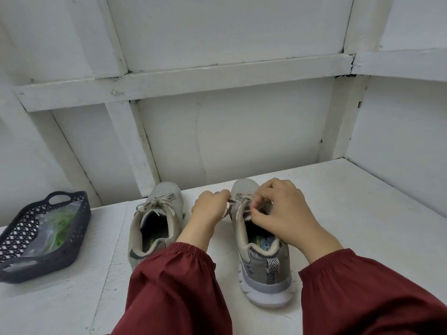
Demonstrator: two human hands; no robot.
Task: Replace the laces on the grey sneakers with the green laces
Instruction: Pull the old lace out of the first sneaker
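Sneakers: pair of grey mesh sneakers side by side on the white painted desk [350, 213], toes toward the far edge, heels toward the person.
Left grey sneaker [157, 192]: mid-desk, upright, toe just short of the far edge; heel partly hidden by the left sleeve.
Left sneaker lace [157, 204]: pale grey flat lace, threaded through the eyelets, ends lying over the tongue; knot too small to tell.
Right grey sneaker [263, 269]: just right of the other, apart from it, upright; white sole, striped heel tab.
Right sneaker lace [238, 197]: pale grey flat lace, in the eyelets; one strand runs left out of the shoe.
Left hand [209, 209]: between the two sneakers, near the far edge, fingers curled, pinches that strand.
Right hand [285, 209]: over the right grey sneaker's tongue, thumb and fingertips pinch the lace at the upper eyelets.
Hands: apart from each other, both clamped on the right sneaker lace.
Basket [72, 240]: dark blue perforated plastic basket with a handle cut-out, toward the left edge of the desk, well apart from the sneakers.
Bag [40, 229]: clear plastic bag lying inside the basket.
Green laces [60, 223]: bundled inside the bag, in the basket; count cannot tell.
Sleeves [174, 286]: dark red, gathered cuffs, over the near edge.
Wall [242, 141]: white painted boards and battens behind the far edge.
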